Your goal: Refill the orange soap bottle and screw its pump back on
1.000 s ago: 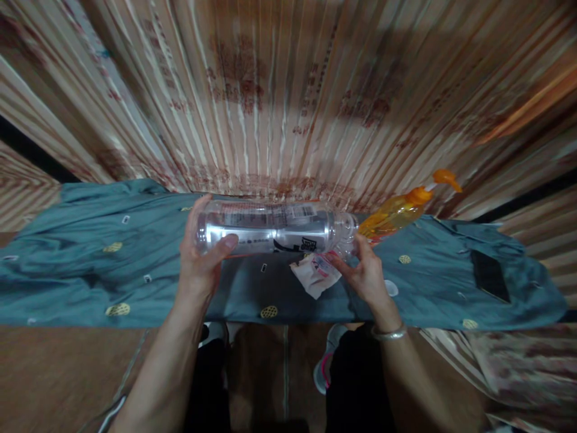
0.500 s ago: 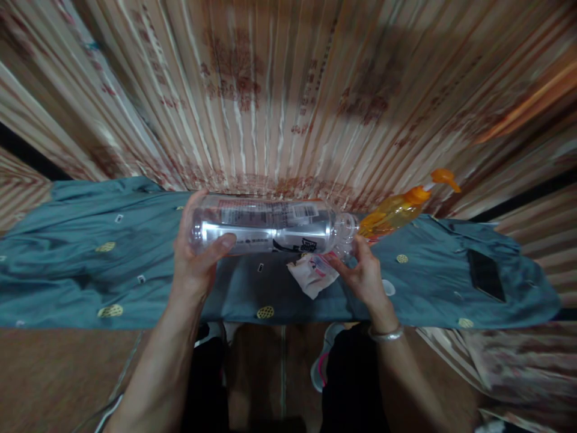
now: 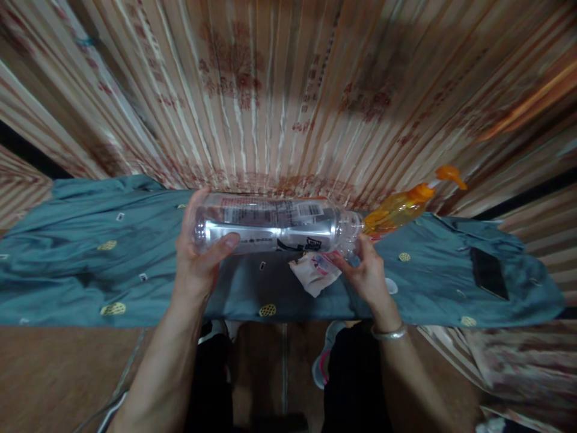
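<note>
A large clear plastic bottle (image 3: pixel 270 225) lies sideways between my hands, its neck to the right. My left hand (image 3: pixel 201 252) is wrapped round its base end, thumb along the near side. My right hand (image 3: pixel 365 267) pinches at the bottle's neck, and some of its fingertips are hidden. Below the neck, beside my right fingers, is a crumpled white and pink packet (image 3: pixel 314 273). An orange pump bottle (image 3: pixel 394 213) stands tilted in view just behind and right of the neck.
A green patterned cloth (image 3: pixel 153 270) covers the narrow table. On its right part lie a dark phone (image 3: pixel 489 273) and a small white round piece (image 3: pixel 391 286). A pleated, printed curtain (image 3: pixel 279 90) hangs behind the table.
The whole view has shifted slightly, with things appearing a little further right. Both hands keep the same hold on the clear bottle.
</note>
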`<state>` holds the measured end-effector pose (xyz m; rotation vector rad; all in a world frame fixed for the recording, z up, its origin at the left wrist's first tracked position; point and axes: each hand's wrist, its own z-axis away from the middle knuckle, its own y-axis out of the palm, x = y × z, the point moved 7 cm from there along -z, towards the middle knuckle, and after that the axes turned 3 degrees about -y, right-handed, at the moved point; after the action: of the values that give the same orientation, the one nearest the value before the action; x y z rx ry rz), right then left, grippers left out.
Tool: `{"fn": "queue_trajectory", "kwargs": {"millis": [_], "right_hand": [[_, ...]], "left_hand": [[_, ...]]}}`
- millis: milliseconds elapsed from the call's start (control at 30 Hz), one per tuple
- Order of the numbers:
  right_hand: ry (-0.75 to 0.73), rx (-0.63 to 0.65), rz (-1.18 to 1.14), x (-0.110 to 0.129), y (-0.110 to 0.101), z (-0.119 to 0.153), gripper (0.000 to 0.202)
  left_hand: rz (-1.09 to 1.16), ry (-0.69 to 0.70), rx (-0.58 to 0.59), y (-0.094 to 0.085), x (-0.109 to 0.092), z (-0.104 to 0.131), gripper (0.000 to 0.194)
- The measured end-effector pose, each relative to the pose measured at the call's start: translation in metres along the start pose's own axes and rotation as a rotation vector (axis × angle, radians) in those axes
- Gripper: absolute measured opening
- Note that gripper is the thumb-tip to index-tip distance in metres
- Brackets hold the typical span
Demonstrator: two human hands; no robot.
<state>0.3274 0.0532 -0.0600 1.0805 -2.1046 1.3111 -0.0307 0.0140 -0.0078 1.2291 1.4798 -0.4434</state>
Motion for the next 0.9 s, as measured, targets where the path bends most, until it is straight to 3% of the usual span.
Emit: {"fn": "queue_trajectory", "kwargs": {"millis": [567,900], "right_hand": [[0.035,0.019,0.017,0.0015,-0.0016,-0.0009,0.072],[0.054,0.017,0.028,-0.0036,-0.0011,0.0004,0.073]], "left_hand": [[-0.096,0.139,0.079,-0.0023,0.0002,0.0012,0.086],[-0.118,0.155,0.106,0.0046,-0.006,0.0061,0.076]]}}
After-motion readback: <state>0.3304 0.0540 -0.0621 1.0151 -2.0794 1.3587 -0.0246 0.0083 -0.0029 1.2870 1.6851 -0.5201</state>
